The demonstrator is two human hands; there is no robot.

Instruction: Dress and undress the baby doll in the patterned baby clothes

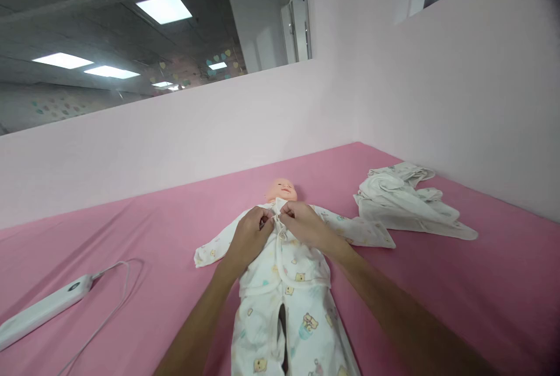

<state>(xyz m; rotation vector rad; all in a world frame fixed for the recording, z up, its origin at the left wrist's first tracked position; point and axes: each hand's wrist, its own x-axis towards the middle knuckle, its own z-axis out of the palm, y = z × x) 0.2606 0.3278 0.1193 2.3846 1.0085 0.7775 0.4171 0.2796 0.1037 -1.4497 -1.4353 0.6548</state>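
Note:
A baby doll lies on its back on a pink sheet, dressed in a white printed romper with small bear pictures. My left hand and my right hand meet at the doll's chest, just under its chin. Both hands are closed in a pinch on the romper's front edges near the collar. The doll's sleeves spread out to either side, and the romper's legs run toward me.
A crumpled pile of white baby clothes lies on the sheet to the right. A white power strip with its cord rests at the left. Pale pink walls close the far side and right side.

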